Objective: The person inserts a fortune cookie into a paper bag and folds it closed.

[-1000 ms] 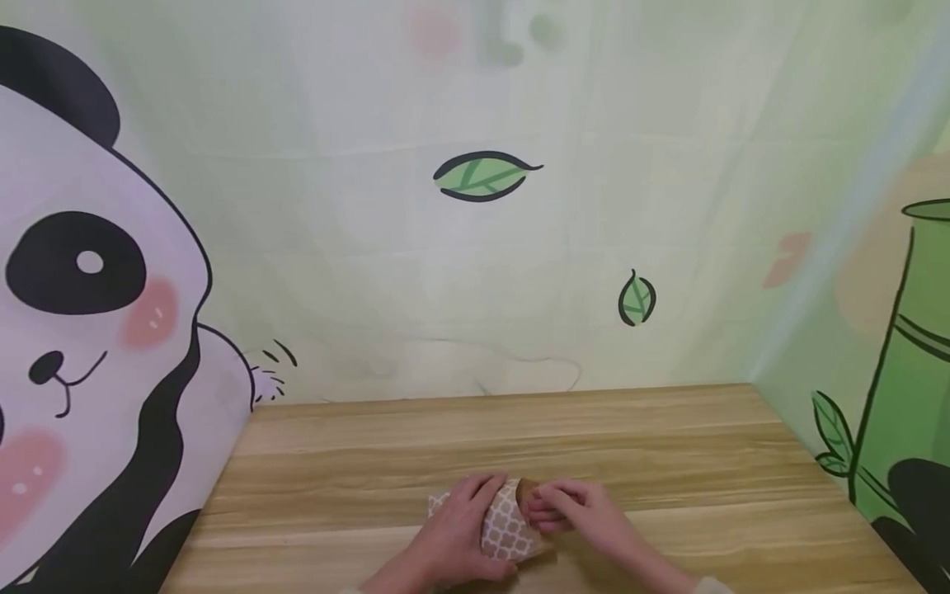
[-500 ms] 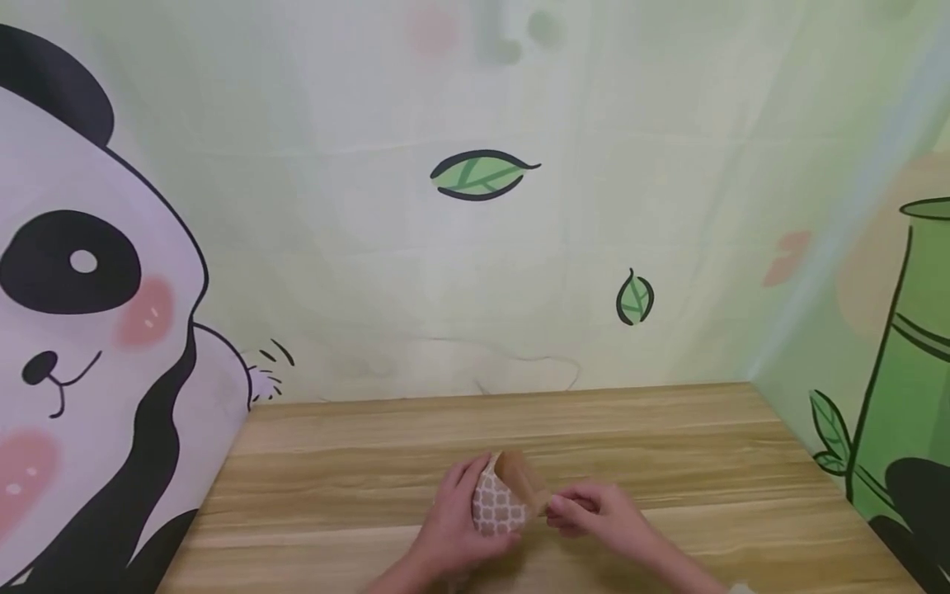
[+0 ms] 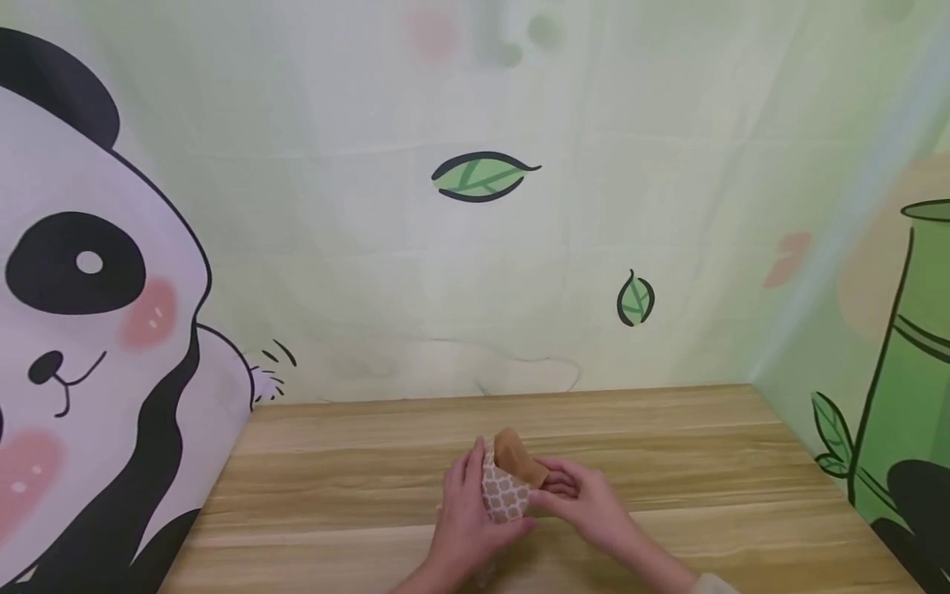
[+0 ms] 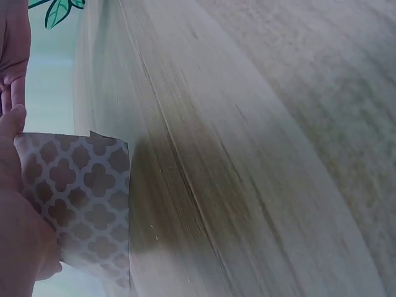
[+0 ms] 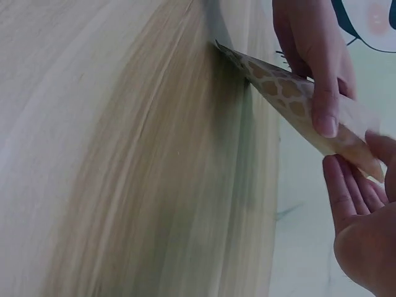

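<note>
A brown paper bag (image 3: 506, 497) with a white lattice print is held between both hands above the table. Its mouth gapes toward the upper right, showing the plain brown inside (image 3: 515, 458). My left hand (image 3: 466, 516) grips the bag's left side, thumb in front and fingers behind. My right hand (image 3: 582, 499) pinches the right edge of the mouth between thumb and fingers. In the right wrist view the bag (image 5: 281, 90) narrows to a thin flat end near the tabletop. The left wrist view shows that flat printed end (image 4: 86, 198) beyond the left hand (image 4: 21, 229).
A wood-grain table (image 3: 334, 462) lies under the hands. Behind it hangs a pale green backdrop (image 3: 356, 247) with leaf drawings. A printed panda (image 3: 171, 363) borders the left side, and a green bamboo print (image 3: 905, 396) the right.
The bag has tipped up and moved slightly away, its mouth spreading wider. My right hand has shifted its hold along the mouth's edge; my left hand has kept its grip and turned more upright.
</note>
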The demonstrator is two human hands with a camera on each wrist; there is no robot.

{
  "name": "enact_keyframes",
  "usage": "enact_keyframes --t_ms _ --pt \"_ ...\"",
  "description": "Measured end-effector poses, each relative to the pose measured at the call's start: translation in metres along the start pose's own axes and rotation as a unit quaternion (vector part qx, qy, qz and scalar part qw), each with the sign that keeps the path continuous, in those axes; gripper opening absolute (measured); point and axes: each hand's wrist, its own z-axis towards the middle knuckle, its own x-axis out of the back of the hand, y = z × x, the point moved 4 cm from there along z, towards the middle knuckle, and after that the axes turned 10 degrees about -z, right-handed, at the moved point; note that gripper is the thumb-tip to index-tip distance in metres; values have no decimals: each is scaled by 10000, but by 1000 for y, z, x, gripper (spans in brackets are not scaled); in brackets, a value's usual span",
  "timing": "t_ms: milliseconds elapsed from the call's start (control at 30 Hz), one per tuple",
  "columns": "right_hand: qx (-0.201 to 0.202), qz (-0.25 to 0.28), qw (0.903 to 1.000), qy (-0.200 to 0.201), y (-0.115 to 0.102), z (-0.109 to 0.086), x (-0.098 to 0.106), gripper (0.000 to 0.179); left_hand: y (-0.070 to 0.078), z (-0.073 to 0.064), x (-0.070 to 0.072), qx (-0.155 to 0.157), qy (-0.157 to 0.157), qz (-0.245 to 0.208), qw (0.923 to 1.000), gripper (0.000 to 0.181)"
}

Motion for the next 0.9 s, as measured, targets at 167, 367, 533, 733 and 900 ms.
enact_keyframes --t_ms 167,367,533,733,900 --pt "84 243 9996 136 1 5 -3 47 0 0 1 115 -169 0 9998 139" --pt "140 278 9993 197 3 8 2 41 -6 4 15 495 -257 -1086 9925 118" --pt "258 8 9993 272 5 9 15 39 -7 15 30 677 -223 -1937 9785 62" --pt "444 -346 9979 306 5 13 26 35 -12 24 36 1026 -323 -2181 9700 42" --pt "476 -525 9971 266 1 15 30 33 -14 27 35 1035 -312 -2343 9661 48"
